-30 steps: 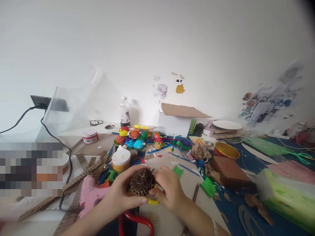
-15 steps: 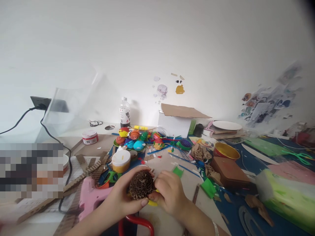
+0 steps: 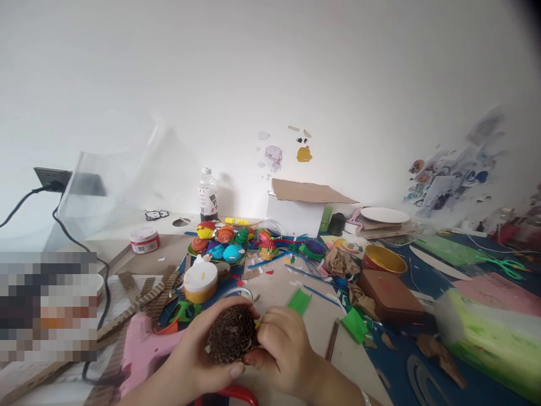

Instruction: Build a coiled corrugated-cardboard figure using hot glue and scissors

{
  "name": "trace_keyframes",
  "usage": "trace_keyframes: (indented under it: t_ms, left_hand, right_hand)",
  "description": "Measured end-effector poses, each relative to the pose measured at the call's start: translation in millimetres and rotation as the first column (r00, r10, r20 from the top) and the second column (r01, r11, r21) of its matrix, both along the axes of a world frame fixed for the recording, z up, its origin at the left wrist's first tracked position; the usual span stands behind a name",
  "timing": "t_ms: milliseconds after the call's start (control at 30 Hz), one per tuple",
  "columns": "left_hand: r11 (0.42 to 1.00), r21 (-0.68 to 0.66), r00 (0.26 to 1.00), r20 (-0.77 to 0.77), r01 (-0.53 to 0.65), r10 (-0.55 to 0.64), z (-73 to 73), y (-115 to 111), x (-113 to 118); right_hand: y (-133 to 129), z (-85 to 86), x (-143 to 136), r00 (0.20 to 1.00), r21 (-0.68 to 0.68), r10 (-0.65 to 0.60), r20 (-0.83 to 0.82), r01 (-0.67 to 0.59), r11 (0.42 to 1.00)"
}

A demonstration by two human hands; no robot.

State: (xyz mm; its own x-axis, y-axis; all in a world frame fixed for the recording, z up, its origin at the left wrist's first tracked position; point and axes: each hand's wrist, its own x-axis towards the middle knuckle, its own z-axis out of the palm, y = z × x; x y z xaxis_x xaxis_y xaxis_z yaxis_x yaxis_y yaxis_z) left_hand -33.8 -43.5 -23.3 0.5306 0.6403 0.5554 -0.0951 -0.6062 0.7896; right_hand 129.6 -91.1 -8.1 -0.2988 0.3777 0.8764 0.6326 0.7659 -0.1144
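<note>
A brown, domed coil of corrugated paper (image 3: 232, 334) is held low in the middle of the view, its ridged spiral turned towards me. My left hand (image 3: 203, 344) is closed around its left side, thumb underneath and fingers behind. On the right side, my right hand (image 3: 285, 344) has its fingers curled and pinched against the coil's edge. A small bit of yellow shows between the fingers and the coil; what it belongs to is hidden. Below my wrists lies a red curved handle (image 3: 240, 393), partly covered. Left of my left hand is a pink glue gun (image 3: 139, 349).
A white-lidded jar (image 3: 201, 279) stands beyond my left hand. Several colourful paper coils (image 3: 228, 235) sit behind it. Corrugated strips (image 3: 147, 299) lie left, a brown box (image 3: 393, 293) and a tissue pack (image 3: 486, 344) right. A bottle (image 3: 208, 197) and a white carton (image 3: 291, 217) stand by the wall.
Both hands and the coil have shifted slightly left and down, and the coil's spiral faces me more. The yellow under it is now mostly hidden. The whole view has moved a little.
</note>
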Motion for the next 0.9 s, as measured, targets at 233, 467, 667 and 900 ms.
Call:
trace_keyframes:
  t_ms: [233, 467, 667, 900]
  left_hand:
    - [0.991, -0.131, 0.999, 0.033, 0.024, -0.020, -5.4, 0.2, -0.1]
    - [0.989, -0.145, 1.000, 0.012, -0.015, 0.016, -5.2, 2.7, 3.4]
    - [0.956, -0.281, 0.995, -0.033, 0.082, -0.095, 3.4, -2.7, -3.3]
    - [0.979, -0.198, 0.995, -0.095, -0.054, 0.036, 14.3, -2.3, -0.7]
  right_hand:
    - [0.0, -0.5, -0.3, 1.000, 0.010, 0.013, -0.016, -0.013, 1.000]
    - [7.7, -3.2, 3.1, 0.999, -0.144, 0.013, -0.052, -0.020, 0.989]
    - [9.9, -5.9, 8.9, 0.996, -0.199, 0.061, -0.068, -0.073, 0.977]
    - [11.1, -5.8, 16.4, 0.998, -0.304, -0.019, -0.061, 0.000, 0.953]
